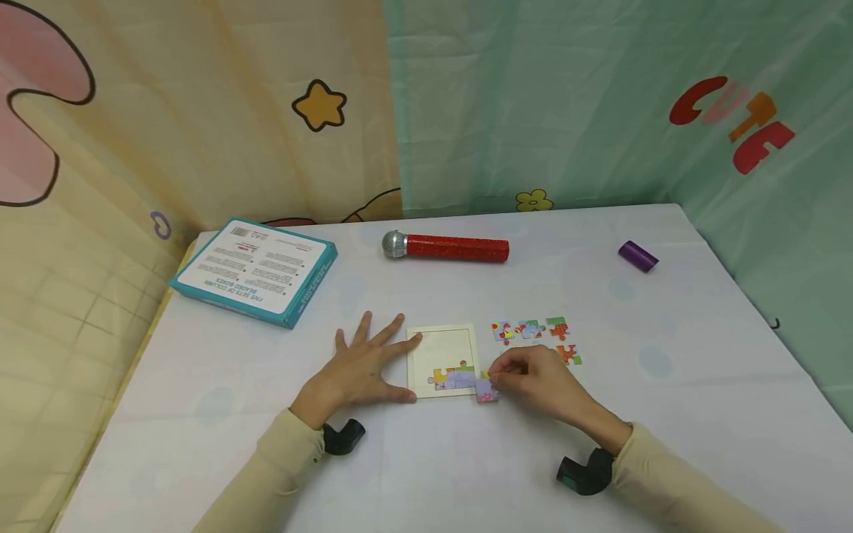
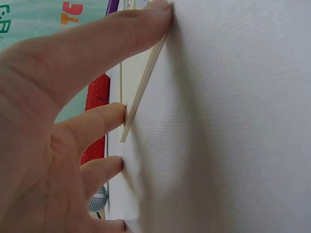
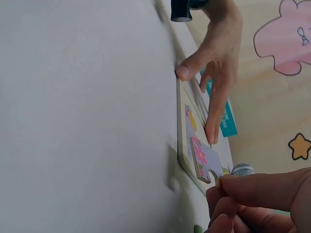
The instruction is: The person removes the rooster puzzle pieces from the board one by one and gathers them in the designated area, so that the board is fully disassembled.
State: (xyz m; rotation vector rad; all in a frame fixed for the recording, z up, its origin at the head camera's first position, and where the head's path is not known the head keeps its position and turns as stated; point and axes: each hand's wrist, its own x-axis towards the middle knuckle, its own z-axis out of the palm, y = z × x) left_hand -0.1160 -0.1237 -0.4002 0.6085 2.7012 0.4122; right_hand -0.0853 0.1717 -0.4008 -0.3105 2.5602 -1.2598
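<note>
A square wooden puzzle tray (image 1: 441, 342) lies on the table, with a few joined jigsaw pieces (image 1: 455, 377) along its near edge. My left hand (image 1: 366, 370) is spread flat, thumb and index finger touching the tray's left side. Between thumb and fingertips, my right hand (image 1: 543, 385) pinches a lilac puzzle piece (image 3: 206, 158) with a pink flower, held over the tray's near right corner. Loose puzzle pieces (image 1: 531, 330) lie to the right of the tray, some partly hidden behind the right hand.
A teal-edged box (image 1: 256, 270) lies at the back left. Behind the tray is a red toy microphone (image 1: 446, 247). A purple cylinder (image 1: 637, 256) lies at the back right. Printed curtains (image 1: 460, 111) hang behind the table.
</note>
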